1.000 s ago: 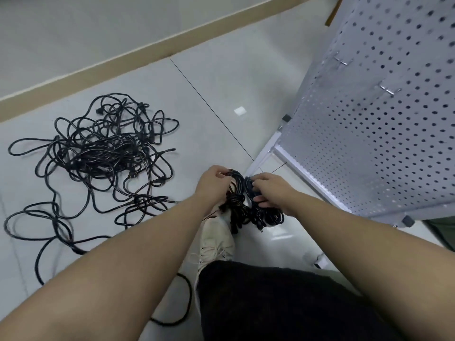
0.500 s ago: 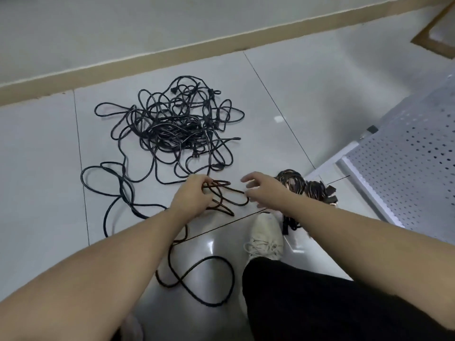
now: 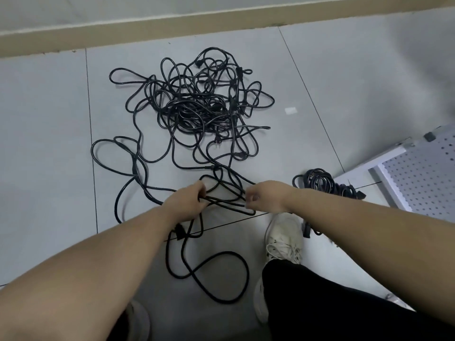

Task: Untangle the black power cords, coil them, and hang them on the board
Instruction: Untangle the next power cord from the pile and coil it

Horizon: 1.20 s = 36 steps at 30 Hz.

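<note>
A big tangle [image 3: 199,107] of black cords lay on the gray floor [image 3: 49,143], near the tan strip [image 3: 147,28] along the wall. Long loops ran out from the tangle toward the person.

The left hand [image 3: 187,203] had its fingers curled around a few cord loops [image 3: 226,201] just above the floor. The right hand [image 3: 267,196] was close beside it, with fingers bent in. It seemed to pinch the same loops, but the grip was hard to see. More cord [image 3: 216,274] trailed in a big loop under the left arm, with a plug [image 3: 179,233] hanging there.

A coiled bundle [image 3: 325,184] lay on the floor to the right, just past the right wrist. It sat beside the foot of the board [image 3: 423,178], which had lots of little holes. No cord was on the part of the board that showed.

A white shoe [image 3: 285,237] stood below the right hand, by a black trouser leg [image 3: 332,303].
</note>
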{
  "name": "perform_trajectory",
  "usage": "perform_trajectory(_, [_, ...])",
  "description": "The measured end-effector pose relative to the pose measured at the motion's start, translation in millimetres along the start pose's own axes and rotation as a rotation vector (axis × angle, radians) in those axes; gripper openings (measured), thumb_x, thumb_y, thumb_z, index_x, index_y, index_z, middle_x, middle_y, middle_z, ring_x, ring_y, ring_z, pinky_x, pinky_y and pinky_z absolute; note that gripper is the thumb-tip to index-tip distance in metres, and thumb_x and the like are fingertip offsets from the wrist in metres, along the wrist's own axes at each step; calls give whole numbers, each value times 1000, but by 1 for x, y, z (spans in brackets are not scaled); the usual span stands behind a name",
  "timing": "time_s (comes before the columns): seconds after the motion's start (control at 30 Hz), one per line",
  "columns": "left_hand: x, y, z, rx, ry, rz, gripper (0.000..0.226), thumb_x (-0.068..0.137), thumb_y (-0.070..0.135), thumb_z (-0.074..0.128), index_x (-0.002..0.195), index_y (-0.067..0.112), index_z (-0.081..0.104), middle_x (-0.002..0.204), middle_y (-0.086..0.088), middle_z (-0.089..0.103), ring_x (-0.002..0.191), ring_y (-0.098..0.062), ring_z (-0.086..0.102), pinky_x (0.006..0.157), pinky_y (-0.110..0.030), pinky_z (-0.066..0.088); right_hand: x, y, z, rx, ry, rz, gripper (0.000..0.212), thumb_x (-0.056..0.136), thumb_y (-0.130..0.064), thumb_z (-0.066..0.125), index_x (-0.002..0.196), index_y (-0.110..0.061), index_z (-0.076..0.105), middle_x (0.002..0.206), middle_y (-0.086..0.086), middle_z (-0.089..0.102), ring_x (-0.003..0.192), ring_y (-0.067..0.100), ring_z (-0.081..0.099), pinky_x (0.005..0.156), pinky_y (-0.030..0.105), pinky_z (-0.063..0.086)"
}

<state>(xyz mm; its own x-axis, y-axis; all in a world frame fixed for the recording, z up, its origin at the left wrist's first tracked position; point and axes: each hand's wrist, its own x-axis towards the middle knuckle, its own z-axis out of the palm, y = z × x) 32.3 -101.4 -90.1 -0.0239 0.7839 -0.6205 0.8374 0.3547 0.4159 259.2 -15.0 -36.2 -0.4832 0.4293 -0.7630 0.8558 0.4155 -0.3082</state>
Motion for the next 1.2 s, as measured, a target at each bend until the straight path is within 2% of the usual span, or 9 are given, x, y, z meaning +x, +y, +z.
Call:
perform_trajectory(0.1, [-7, 0, 0, 25, -56, 33, 31, 98, 28, 62, 129, 23, 54, 134, -1, 60, 119, -20, 57, 94, -29, 43, -10, 2, 3, 90, 12, -24, 20, 100, -31, 59, 117, -21, 59, 111, -5, 58, 105, 20, 56, 85, 28, 41])
perform_trajectory(0.17, [-12, 6, -2, 79, -66, 76, 36, 99, 30, 62, 134, 24, 58, 134, -2, 60, 123, -21, 56, 99, -30, 43, -12, 3, 4, 100, 95, -22, 31, 98, -29, 61, 128, -21, 58, 130, 0, 57, 115, 23, 56, 95, 32, 45])
perform_trajectory(0.3, [-22, 22, -6, 157, 37, 237, 27, 102, 39, 58, 121, 27, 73, 103, 7, 63, 112, -21, 54, 91, -31, 41, -18, -3, 9, 190, 70, -38, 59, 93, -41, 69, 147, -30, 47, 151, -5, 46, 138, 19, 46, 112, 33, 37])
perform_trajectory(0.4, [-37, 37, -26, -123, 135, 263, 17, 101, 35, 60, 108, 29, 75, 75, 20, 60, 84, -4, 61, 74, -25, 39, -32, -13, 4, 234, 36, -35, 51, 93, -46, 69, 138, -30, 52, 130, -7, 59, 123, 17, 54, 99, 29, 41])
perform_trajectory(0.53, [-67, 64, -73, -209, 172, 278, 13, 100, 36, 63, 108, 32, 73, 72, 24, 59, 63, 14, 54, 65, -16, 39, -54, -30, -28, 212, 130, -66, 23, 104, -44, 51, 100, -23, 58, 97, -6, 63, 98, 18, 57, 77, 28, 38])
perform_trajectory(0.73, [-125, 85, -137, -252, 363, 193, 8, 99, 33, 63, 97, 30, 70, 77, 14, 69, 75, -9, 63, 73, -35, 51, -104, -56, -71, 483, 258, -155, 35, 110, -36, 39, 91, -14, 57, 90, 12, 76, 91, 30, 74, 92, 38, 56])
perform_trajectory(0.9, [-192, 99, -161, -687, 389, 188, 9, 100, 22, 65, 96, 21, 73, 87, 4, 78, 80, -15, 70, 90, -36, 51, -159, -89, -98, 355, 450, -239, 36, 108, -41, 41, 110, -12, 62, 102, 9, 70, 97, 32, 68, 89, 40, 53])
perform_trajectory(1.03, [-241, 122, -177, -972, 423, 236, 7, 102, 19, 61, 105, 19, 68, 83, 4, 77, 75, -13, 73, 97, -47, 54, -205, -119, -110, 426, 477, -289, 27, 100, -40, 61, 124, -27, 59, 106, -4, 68, 95, 16, 65, 78, 24, 49])
perform_trajectory(1.2, [-286, 145, -195, -1265, 501, 299, 6, 104, 20, 58, 101, 15, 60, 97, -10, 76, 82, -23, 76, 79, -38, 64, -224, -140, -92, 624, 381, -375, 56, 76, -31, 88, 122, -29, 55, 111, -1, 75, 103, 14, 71, 99, 30, 52])
